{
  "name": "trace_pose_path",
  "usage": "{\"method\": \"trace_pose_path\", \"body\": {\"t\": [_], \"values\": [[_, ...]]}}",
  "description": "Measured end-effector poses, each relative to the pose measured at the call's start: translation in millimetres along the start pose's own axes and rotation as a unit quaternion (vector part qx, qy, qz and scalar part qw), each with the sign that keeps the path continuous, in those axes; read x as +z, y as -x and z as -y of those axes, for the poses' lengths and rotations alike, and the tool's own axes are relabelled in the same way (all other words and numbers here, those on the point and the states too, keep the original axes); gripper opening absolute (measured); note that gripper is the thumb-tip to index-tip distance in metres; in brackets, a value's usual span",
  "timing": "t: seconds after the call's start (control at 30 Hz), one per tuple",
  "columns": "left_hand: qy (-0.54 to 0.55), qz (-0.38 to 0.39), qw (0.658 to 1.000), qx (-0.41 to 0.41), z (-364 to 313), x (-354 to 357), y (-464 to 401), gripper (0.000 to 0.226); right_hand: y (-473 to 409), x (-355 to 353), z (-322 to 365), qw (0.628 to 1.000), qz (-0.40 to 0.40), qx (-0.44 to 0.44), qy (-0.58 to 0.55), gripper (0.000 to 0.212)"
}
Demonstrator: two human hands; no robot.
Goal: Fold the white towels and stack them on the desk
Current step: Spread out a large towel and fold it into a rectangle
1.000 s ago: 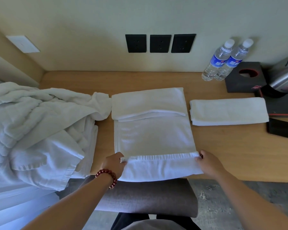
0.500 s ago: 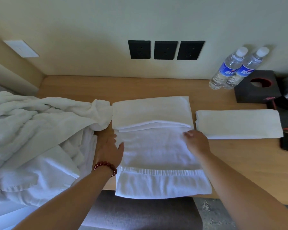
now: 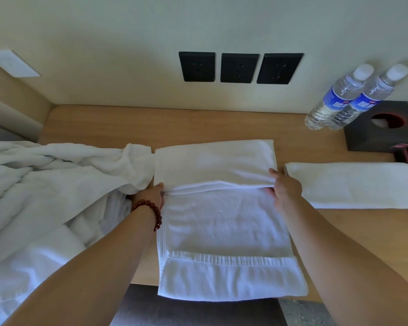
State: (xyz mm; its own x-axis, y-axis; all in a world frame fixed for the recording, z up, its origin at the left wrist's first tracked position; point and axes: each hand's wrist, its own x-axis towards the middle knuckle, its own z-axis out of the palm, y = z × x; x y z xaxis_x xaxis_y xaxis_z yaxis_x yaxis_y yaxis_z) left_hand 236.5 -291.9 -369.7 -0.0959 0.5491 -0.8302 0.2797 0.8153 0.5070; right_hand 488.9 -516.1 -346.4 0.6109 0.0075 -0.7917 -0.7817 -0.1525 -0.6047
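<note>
We note one folded white terry towel (image 3: 353, 184) lying finished on the wooden desk (image 3: 174, 123). Our left hand (image 3: 151, 196) and right hand (image 3: 284, 188) pinch the centre white towel's (image 3: 224, 222) half-made fold. A rumpled white towel heap (image 3: 45, 189) remains unfolded.

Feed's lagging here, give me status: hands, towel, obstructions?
Left hand and right hand pinch folded flap's corners. Towel half folded on desk. Unfolded pile touches left side.

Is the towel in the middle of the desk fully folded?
No, only partly: the middle towel has its far end folded over, while its near part lies flat.
</note>
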Motion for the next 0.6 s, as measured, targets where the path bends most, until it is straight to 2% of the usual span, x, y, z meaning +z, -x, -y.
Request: {"method": "trace_pose_path", "body": {"t": [0.07, 0.13, 0.2, 0.3, 0.37, 0.47, 0.6], "values": [[0.055, 0.022, 0.998, -0.016, -3.7, 4.5, 0.4, 0.01, -5.2, -0.4, 4.5, 1.0, 0.017, 0.0, 0.02, 0.031], [0.097, 0.042, 0.994, -0.01, -2.8, 12.3, 1.4, 0.013, -8.0, -1.9, 6.1, 0.998, 0.049, 0.005, 0.026, 0.028], [0.054, 0.049, 0.997, 0.002, 1.0, 15.5, -1.8, 0.027, -7.6, -2.7, 6.3, 0.997, 0.065, 0.007, 0.04, 0.027], [-0.074, -0.013, 0.997, 0.026, -2.2, 8.5, -7.7, 0.039, -6.2, -4.0, 8.7, 0.995, 0.087, 0.006, 0.057, 0.027], [-0.135, -0.018, 0.99, 0.049, -10.7, 4.8, -3.0, 0.047, -4.6, -4.7, 12.3, 0.995, 0.087, 0.003, 0.054, 0.024], [-0.161, -0.022, 0.98, 0.112, -15.9, 3.0, 4.4, 0.037, -2.7, -5.4, 17.3, 0.995, 0.087, -0.007, 0.043, 0.016], [-0.158, -0.029, 0.981, 0.11, -10.1, -3.8, 18.3, 0.03, 1.8, -2.0, 21.1, 0.996, 0.081, -0.004, 0.019, 0.016]]}}
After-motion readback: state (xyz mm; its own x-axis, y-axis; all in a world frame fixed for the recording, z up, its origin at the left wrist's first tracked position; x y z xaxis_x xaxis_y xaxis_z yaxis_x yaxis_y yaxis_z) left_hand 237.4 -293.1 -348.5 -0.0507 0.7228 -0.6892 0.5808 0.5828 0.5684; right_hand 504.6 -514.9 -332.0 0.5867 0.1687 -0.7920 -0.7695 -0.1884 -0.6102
